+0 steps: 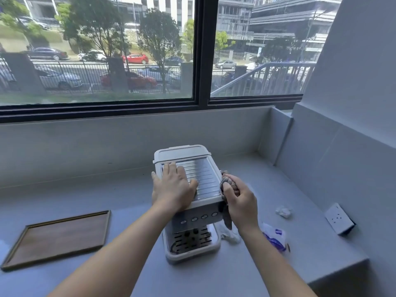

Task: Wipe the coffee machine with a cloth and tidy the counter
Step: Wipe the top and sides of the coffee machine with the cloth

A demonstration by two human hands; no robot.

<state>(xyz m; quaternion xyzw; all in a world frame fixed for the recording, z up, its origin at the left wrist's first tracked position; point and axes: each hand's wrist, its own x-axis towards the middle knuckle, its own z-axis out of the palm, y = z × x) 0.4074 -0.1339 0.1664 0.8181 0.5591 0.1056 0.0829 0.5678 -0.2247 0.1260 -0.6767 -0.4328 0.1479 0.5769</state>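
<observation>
Nearest, on the pale grey counter (107, 281), a flat brown wooden tray with a dark rim (57, 237) lies at left, while a blue-and-white plastic wrapper (275, 236) and a crumpled white tissue (232, 235) lie just right of the small white coffee machine with a ribbed metal top (205, 174). Its slotted drip tray (192, 243) faces the viewer. The left hand (173, 189) rests flat and unclenched on the top, steadying it; the right hand (240, 200) is clenched around a bunched grey-brown cloth (227, 183) pressed to the machine's right edge. Farther right lie another white scrap (283, 211) and a white wall socket (339, 218). Probable risks: sideways wiping pressure could slide the light machine, and the cloth's hanging tail could sweep litter off the counter.
</observation>
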